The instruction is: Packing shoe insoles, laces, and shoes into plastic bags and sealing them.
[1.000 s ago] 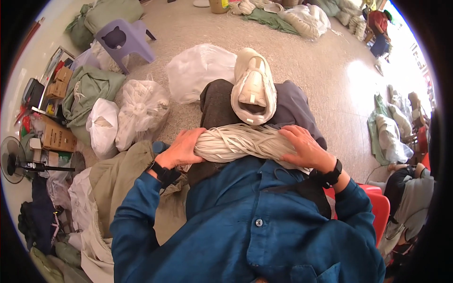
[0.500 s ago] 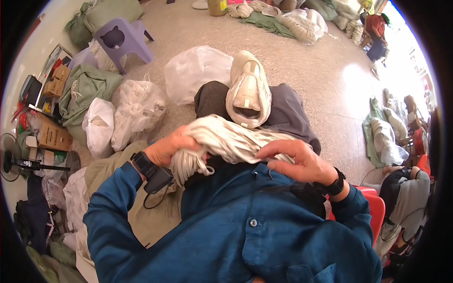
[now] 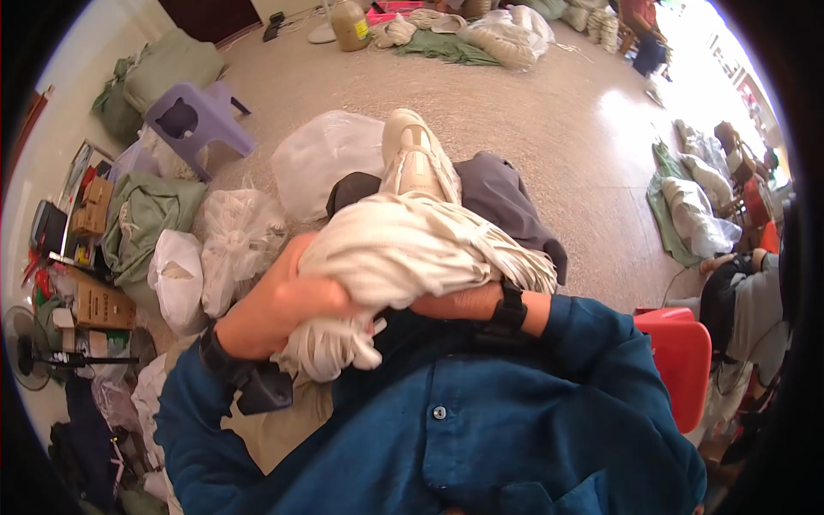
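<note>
A thick bundle of cream shoelaces (image 3: 403,249) lies across my lap. My left hand (image 3: 287,300) is closed around its left end, and looped ends hang out below the fist. Under the bundle's lower edge reaches my right hand (image 3: 459,302), its fingers hidden by the laces. Behind the bundle a cream sneaker (image 3: 418,161) rests between my knees, toe pointing away. The laces cover the sneaker's heel end.
White plastic bags (image 3: 330,159) and a green sack (image 3: 154,223) lie on the floor to the left, near a purple stool (image 3: 202,129). A red plastic seat (image 3: 678,360) is at my right. Other people sit at the right and far right; more sacks lie at the back.
My right hand has moved left and slid beneath the shoelaces. The bundle is raised and spread wider, now over the sneaker's opening. The whole view has shifted as well.
</note>
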`<control>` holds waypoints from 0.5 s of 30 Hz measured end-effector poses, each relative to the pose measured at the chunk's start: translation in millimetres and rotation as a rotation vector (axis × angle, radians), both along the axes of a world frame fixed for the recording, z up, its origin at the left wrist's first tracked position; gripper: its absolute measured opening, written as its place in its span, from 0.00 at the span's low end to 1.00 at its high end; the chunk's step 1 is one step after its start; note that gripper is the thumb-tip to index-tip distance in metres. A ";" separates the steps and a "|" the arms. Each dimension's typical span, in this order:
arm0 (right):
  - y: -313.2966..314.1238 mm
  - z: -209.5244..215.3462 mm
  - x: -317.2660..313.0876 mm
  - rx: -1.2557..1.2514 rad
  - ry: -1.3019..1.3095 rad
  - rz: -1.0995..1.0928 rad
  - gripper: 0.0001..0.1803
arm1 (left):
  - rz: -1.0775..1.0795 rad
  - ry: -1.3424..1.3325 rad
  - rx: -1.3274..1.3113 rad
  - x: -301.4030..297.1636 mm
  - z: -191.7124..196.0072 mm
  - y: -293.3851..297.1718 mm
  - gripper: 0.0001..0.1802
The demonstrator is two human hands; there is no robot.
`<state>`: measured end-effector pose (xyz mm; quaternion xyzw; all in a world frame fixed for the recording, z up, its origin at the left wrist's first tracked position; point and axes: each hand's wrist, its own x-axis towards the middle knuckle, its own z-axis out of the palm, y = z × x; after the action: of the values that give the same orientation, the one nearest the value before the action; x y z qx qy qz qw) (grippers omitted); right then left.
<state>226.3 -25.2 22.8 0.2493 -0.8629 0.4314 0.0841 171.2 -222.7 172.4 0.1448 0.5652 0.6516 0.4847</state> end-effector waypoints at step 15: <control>65.7 73.5 60.5 -0.718 -0.247 -0.092 0.32 | -0.252 0.502 0.137 14.2 35.1 -8.0 0.28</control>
<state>286.9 40.5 96.3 0.1112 -0.6708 0.7288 0.0809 185.4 -230.7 207.5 0.4033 0.5998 0.5664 0.3959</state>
